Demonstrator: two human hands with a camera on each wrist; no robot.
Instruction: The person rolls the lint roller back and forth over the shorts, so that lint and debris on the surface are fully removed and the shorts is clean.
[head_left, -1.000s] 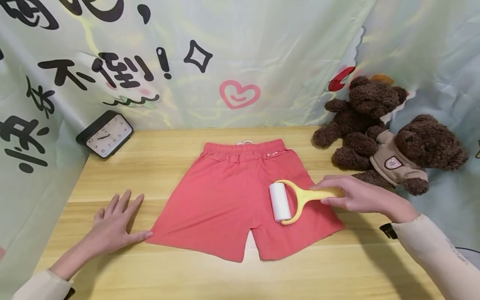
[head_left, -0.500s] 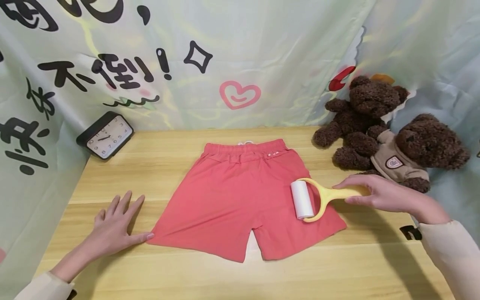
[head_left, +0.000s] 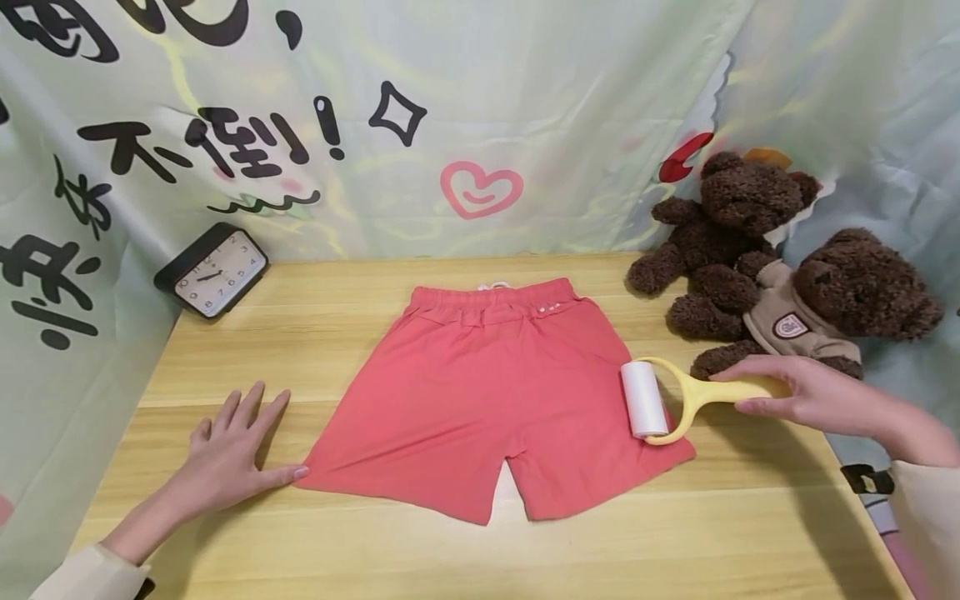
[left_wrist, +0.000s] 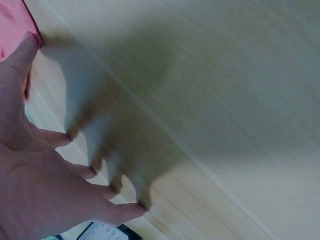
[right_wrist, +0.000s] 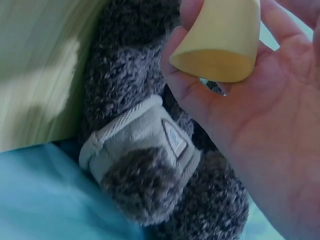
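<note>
Red shorts (head_left: 457, 392) lie spread flat on the wooden table, waistband toward the back. My right hand (head_left: 825, 404) grips the yellow handle of a lint roller (head_left: 643, 400), whose white roll sits over the right leg of the shorts near its outer edge. In the right wrist view the hollow end of the handle (right_wrist: 220, 45) shows between thumb and fingers. My left hand (head_left: 225, 458) rests at the left with fingers spread, the thumb tip touching the lower left corner of the shorts. The left wrist view shows those fingertips (left_wrist: 142, 207) on the wood.
A black-framed clock (head_left: 213, 271) stands at the back left. Two brown teddy bears (head_left: 720, 217) sit at the right edge, one in a beige shirt (head_left: 795, 317), close behind my right hand. A printed cloth (head_left: 570, 125) hangs along the back and sides.
My right hand has moved the lint roller to the right, from the middle of the right leg to its outer edge. The left hand has stayed in place.
</note>
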